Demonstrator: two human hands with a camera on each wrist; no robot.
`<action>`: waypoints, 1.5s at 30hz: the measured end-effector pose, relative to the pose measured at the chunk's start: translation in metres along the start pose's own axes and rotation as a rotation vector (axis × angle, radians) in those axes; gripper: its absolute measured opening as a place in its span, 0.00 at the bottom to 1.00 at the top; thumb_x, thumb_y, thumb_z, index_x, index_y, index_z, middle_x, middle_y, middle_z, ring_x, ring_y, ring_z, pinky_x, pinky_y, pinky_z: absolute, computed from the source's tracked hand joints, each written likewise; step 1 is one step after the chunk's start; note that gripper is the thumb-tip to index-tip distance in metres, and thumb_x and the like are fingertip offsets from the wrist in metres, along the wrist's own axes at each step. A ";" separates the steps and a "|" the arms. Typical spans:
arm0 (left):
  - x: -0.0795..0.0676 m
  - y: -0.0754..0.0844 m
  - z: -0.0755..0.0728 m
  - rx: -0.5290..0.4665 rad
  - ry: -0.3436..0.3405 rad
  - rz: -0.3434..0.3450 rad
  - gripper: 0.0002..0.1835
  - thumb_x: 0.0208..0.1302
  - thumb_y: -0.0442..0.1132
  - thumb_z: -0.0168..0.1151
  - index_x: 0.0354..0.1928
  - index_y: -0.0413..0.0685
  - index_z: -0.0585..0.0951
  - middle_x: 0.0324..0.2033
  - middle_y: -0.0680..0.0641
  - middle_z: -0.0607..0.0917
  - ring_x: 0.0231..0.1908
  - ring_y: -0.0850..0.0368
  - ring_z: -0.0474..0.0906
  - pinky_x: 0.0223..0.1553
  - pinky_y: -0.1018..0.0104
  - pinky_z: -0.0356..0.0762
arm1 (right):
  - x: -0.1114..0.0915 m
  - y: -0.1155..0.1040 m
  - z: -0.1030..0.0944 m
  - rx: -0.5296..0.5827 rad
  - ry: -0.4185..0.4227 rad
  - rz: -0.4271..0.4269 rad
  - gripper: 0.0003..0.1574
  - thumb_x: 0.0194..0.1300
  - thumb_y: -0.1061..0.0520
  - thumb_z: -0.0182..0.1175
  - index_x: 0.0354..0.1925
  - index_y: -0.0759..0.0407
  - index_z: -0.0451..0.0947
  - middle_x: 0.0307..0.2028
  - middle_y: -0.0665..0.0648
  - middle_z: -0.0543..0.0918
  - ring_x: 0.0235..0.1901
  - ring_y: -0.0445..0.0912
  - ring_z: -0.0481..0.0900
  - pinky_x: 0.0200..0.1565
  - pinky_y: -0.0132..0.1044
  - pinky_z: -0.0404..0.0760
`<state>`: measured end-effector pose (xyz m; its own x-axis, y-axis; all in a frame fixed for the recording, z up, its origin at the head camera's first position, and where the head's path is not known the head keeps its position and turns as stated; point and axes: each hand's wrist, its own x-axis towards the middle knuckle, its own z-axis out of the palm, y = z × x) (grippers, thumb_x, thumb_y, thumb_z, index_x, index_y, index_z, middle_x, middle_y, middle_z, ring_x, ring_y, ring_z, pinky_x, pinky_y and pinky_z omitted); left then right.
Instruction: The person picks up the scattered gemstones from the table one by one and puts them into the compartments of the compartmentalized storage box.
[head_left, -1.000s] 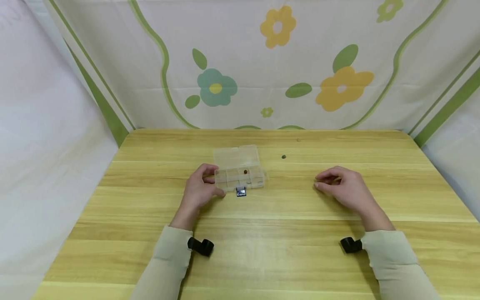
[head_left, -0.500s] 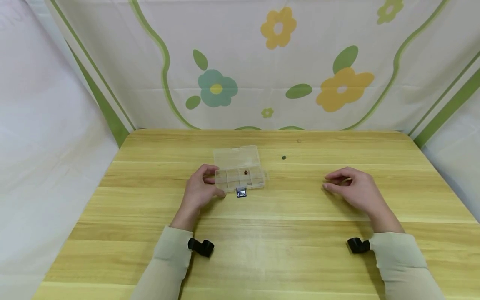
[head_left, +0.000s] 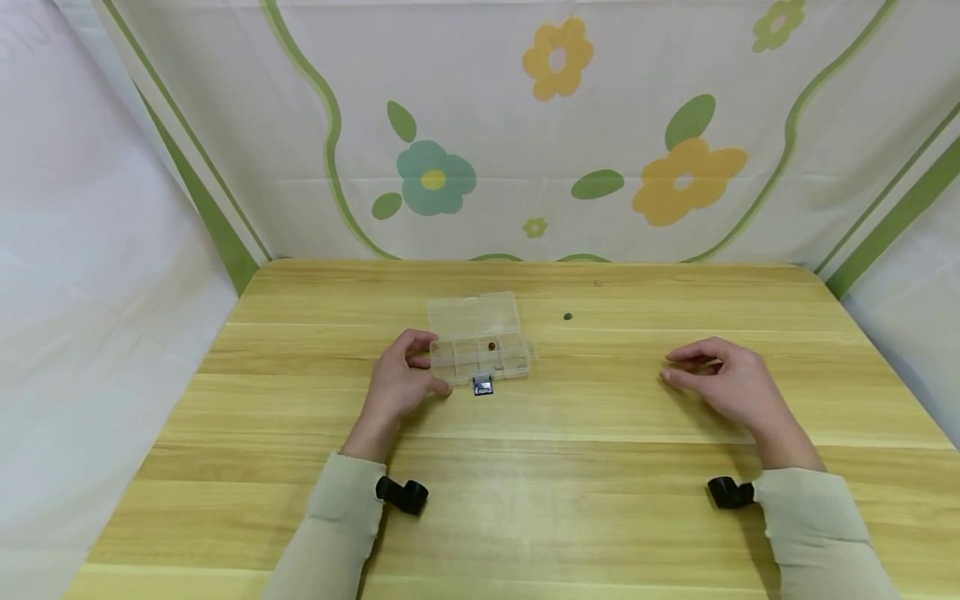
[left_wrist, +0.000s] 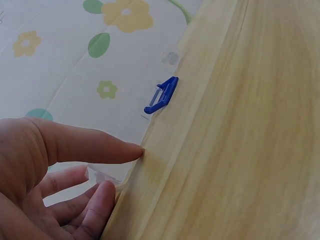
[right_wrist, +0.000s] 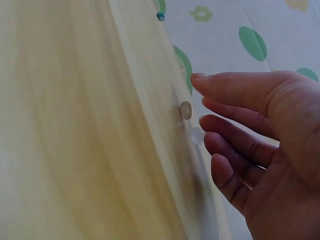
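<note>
Toward three o'clock, the right grip (head_left: pixel 727 383) has travelled farther from the box (head_left: pixel 442 375) since the earlier frames, while the left grip (head_left: pixel 399 379) and the box have stayed put. The box lies on the bench (head_left: pixel 600 517) a little to the eleven o'clock side of its middle, its lid (head_left: pixel 472 313) laid back toward twelve, its blue clasp (head_left: pixel 483 386) at six. The left grip holds the box's nine o'clock end between thumb and fingers. The right grip is loosely curved, thumb and forefinger parted, with nothing visible held; clear beads (right_wrist: pixel 186 110) sit just beside its fingertips in the right wrist view.

For a sound pick-up, I would bring thumb and forefinger down low on either side of a single bead and pinch lightly; smooth beads seem apt to skid. Keeping the left grip gentle should stop the light box from sliding or tipping.

A red bead (head_left: pixel 491 346) occupies the far row, third compartment from the nine o'clock end. A dark bead (head_left: pixel 567 317) lies toward two o'clock from the box.

Pale wood grain covers the bench. White cloth (head_left: pixel 495 108) with flowers hangs beyond twelve o'clock, and plainer white cloth closes the nine and three o'clock sides.
</note>
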<state>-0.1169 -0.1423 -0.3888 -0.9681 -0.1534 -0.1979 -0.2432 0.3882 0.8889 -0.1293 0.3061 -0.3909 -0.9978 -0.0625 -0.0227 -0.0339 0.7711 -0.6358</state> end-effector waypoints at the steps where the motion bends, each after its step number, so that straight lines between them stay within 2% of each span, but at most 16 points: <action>1: 0.000 0.000 0.000 0.000 0.001 -0.002 0.40 0.46 0.20 0.77 0.65 0.49 0.81 0.63 0.43 0.83 0.56 0.44 0.79 0.55 0.53 0.79 | 0.000 0.001 0.000 0.002 -0.003 0.002 0.27 0.67 0.37 0.75 0.55 0.52 0.89 0.51 0.59 0.91 0.39 0.30 0.79 0.40 0.26 0.79; 13: 0.000 0.001 0.001 -0.009 0.002 -0.014 0.41 0.46 0.20 0.77 0.65 0.50 0.80 0.64 0.44 0.83 0.57 0.45 0.78 0.57 0.52 0.77 | -0.007 0.013 -0.007 -0.019 0.004 0.011 0.29 0.65 0.36 0.76 0.55 0.52 0.89 0.50 0.58 0.90 0.39 0.32 0.79 0.40 0.26 0.77; 24: 0.000 -0.001 -0.001 -0.001 -0.003 0.002 0.40 0.46 0.20 0.78 0.65 0.49 0.81 0.62 0.42 0.84 0.56 0.44 0.80 0.55 0.54 0.78 | -0.009 0.021 -0.009 -0.048 -0.003 0.009 0.30 0.63 0.34 0.76 0.54 0.50 0.90 0.53 0.58 0.89 0.39 0.31 0.78 0.40 0.26 0.76; 31: 0.000 -0.001 -0.001 0.019 0.001 0.006 0.40 0.45 0.21 0.78 0.65 0.50 0.81 0.62 0.44 0.84 0.55 0.45 0.80 0.52 0.57 0.79 | -0.010 0.021 -0.010 -0.064 -0.031 0.026 0.28 0.67 0.35 0.73 0.55 0.51 0.90 0.53 0.58 0.86 0.39 0.36 0.78 0.40 0.29 0.77; 35: -0.001 -0.001 -0.001 0.017 0.000 0.010 0.40 0.45 0.21 0.78 0.65 0.50 0.81 0.62 0.43 0.85 0.55 0.44 0.80 0.53 0.55 0.79 | -0.010 0.019 -0.010 -0.064 -0.038 0.024 0.30 0.66 0.33 0.74 0.55 0.50 0.90 0.54 0.58 0.86 0.40 0.37 0.78 0.40 0.29 0.77; 40: 0.000 -0.001 -0.002 0.012 -0.002 0.007 0.40 0.46 0.21 0.78 0.65 0.50 0.81 0.63 0.43 0.85 0.56 0.44 0.80 0.56 0.52 0.79 | -0.010 0.018 -0.009 -0.069 -0.046 0.000 0.28 0.65 0.33 0.74 0.54 0.49 0.90 0.53 0.56 0.86 0.41 0.38 0.76 0.41 0.29 0.75; 45: 0.000 -0.001 -0.001 0.013 0.001 0.005 0.40 0.46 0.21 0.78 0.65 0.50 0.81 0.63 0.43 0.85 0.56 0.45 0.80 0.56 0.53 0.79 | -0.010 0.017 -0.007 -0.062 -0.028 -0.017 0.25 0.68 0.36 0.73 0.54 0.50 0.90 0.52 0.56 0.86 0.41 0.36 0.76 0.40 0.28 0.75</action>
<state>-0.1164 -0.1441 -0.3892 -0.9694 -0.1519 -0.1930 -0.2390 0.4012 0.8843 -0.1203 0.3247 -0.3962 -0.9951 -0.0931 -0.0346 -0.0552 0.8074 -0.5874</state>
